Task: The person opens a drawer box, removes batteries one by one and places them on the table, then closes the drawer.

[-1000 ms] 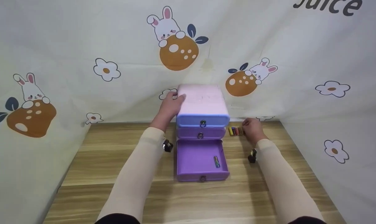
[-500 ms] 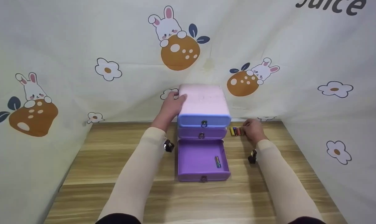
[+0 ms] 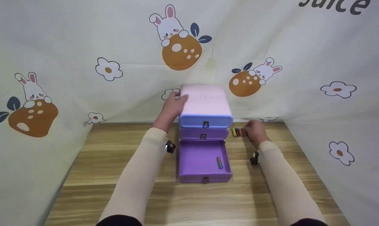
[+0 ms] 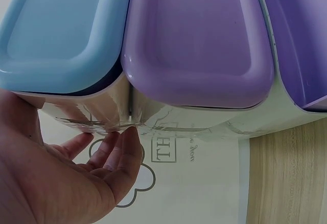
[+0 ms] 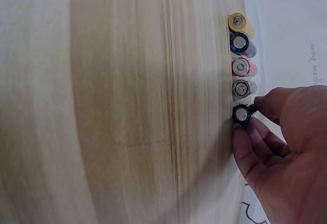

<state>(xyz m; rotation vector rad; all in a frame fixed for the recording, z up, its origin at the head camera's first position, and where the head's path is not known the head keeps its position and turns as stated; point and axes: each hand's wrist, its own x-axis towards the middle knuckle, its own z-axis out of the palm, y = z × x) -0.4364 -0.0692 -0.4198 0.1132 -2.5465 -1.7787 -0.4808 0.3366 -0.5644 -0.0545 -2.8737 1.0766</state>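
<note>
A small drawer cabinet (image 3: 205,100) with a pink top stands against the back cloth. My left hand (image 3: 173,108) rests against its left side, thumb at the top edge; the left wrist view has the fingertips touching the side wall. The lowest purple drawer (image 3: 195,160) is pulled out, with one battery (image 3: 219,162) lying near its right wall. To the right of the cabinet, my right hand (image 3: 256,131) pinches a dark battery (image 5: 241,114) between thumb and fingers. That battery is at the end of a row, beside a gold-and-black battery (image 5: 241,88).
Also in the row are a red-and-white battery (image 5: 241,67), a blue-black one (image 5: 239,42) and a yellow one (image 5: 237,22). The blue top drawer (image 3: 192,121) and purple middle drawer (image 3: 191,134) are closed. Printed cloth (image 3: 133,31) walls the wooden table (image 3: 114,150) behind and on both sides.
The head view has shifted slightly. Both hands, the drawers and the batteries keep the same places.
</note>
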